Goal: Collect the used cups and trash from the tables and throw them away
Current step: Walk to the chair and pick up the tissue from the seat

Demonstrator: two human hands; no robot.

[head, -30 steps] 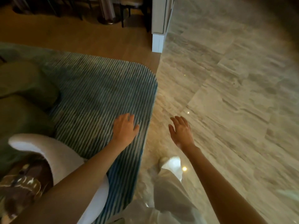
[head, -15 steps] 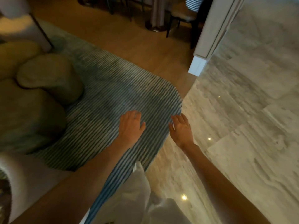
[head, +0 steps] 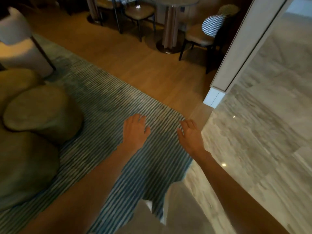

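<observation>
Over the striped rug, near its right edge, both hands are held out palm-down with fingers relaxed and spread, holding nothing. The left hand and right hand sit apart, forearms reaching forward side by side. A round table with chairs stands far ahead; no cups or trash can be made out on it.

A rug was laid at the centre. Cushioned seats were set on its left part. A round table with chairs was placed beyond it, and a pillar to its right.
</observation>
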